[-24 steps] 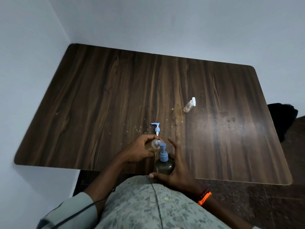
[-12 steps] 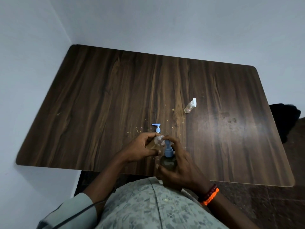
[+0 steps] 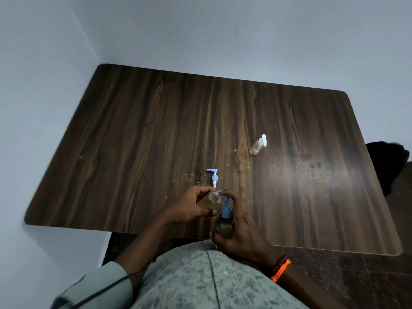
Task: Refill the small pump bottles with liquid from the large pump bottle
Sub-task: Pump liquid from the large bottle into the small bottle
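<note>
The large dark pump bottle [image 3: 224,228] with a blue pump stands at the table's near edge. My right hand [image 3: 240,233] wraps its body, a finger resting on the pump head. My left hand [image 3: 191,206] holds a small clear bottle [image 3: 215,197], uncapped and tilted, its mouth right at the blue spout. A loose blue-and-white pump cap [image 3: 213,176] lies just beyond my hands. A second small clear bottle [image 3: 258,145] with a white pump stands farther right.
The dark wood table [image 3: 133,141] sits against two pale walls, with crumbs scattered near the middle and smudges at the right. A black object [image 3: 388,161] lies beyond the right edge.
My right hand went from open beside the large bottle to gripping it with a finger over the pump. The small bottle stays at the spout.
</note>
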Motion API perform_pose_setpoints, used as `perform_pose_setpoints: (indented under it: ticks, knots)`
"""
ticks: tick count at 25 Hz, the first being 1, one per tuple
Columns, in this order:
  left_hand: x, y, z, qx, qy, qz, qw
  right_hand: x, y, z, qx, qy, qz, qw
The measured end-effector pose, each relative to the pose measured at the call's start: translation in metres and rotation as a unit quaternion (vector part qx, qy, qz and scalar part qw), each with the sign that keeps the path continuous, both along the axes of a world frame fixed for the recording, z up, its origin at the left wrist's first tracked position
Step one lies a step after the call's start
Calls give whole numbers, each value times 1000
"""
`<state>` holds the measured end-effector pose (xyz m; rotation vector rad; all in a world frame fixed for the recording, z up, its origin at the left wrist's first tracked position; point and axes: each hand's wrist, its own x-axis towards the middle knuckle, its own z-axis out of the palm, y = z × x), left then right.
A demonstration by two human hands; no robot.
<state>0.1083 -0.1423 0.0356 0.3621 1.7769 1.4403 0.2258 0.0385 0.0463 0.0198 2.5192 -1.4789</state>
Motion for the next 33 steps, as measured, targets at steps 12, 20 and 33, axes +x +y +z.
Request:
perform_pose_setpoints:
  ticks: [12,20,33]
  knots:
    - [3,-13,-19,-57,-37,30,997,-1,-3,-19,-36,-51,-6,998]
    - [-1,-8,-9,-12,-28,57,998,-12,4,12,-4,-11,13,1000]
    - [-1,5,17,70,42,31,996,-8,1,55,11,67,-37,997]
